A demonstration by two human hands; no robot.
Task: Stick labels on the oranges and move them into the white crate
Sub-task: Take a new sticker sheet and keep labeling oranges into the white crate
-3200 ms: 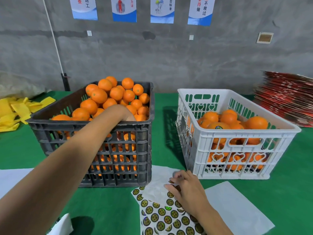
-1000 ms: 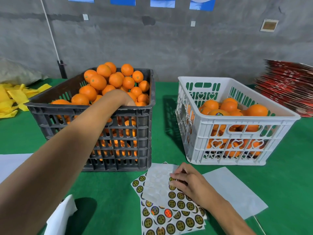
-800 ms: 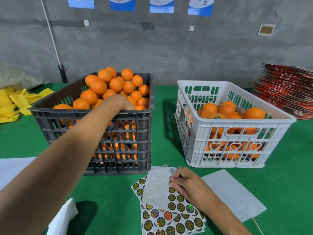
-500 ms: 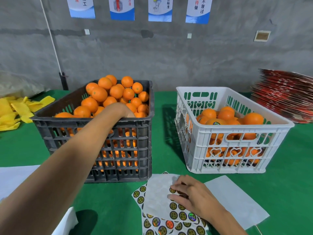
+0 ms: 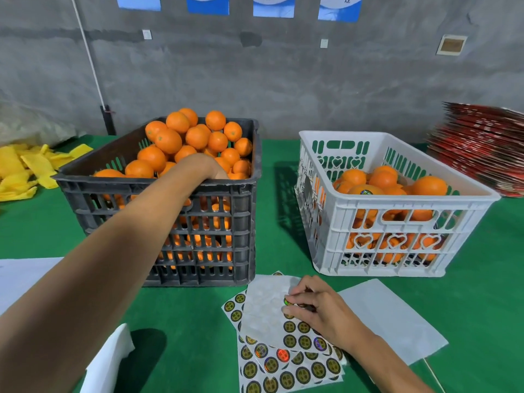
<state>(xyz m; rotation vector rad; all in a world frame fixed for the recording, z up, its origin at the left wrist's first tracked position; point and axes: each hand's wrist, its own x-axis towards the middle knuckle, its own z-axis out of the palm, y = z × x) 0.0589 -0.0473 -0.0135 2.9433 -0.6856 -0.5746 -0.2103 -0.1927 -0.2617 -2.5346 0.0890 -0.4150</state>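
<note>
Two hands busy. Nearest, at 5 o'clock: right hand point(image 5: 317, 310) over label sheets point(image 5: 289, 353) on green table point(image 5: 198, 321), fingertips point(image 5: 286, 309) curled, pinching a round label point(image 5: 288, 301). Beyond, at 11 o'clock: left hand point(image 5: 211, 168) sunk past black crate point(image 5: 198, 228) rim among oranges point(image 5: 181, 137); fingers hidden, grip not discernible. At 2 o'clock: white crate point(image 5: 397, 239), part-filled with labelled oranges point(image 5: 365, 191).

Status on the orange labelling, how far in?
Done: the white crate holds a partial load, one orange with a label showing. In hand: left hand reaches into the black crate, its grip hidden; right hand picks at the sticker sheet. Left: the black crate's heaped oranges.
</note>
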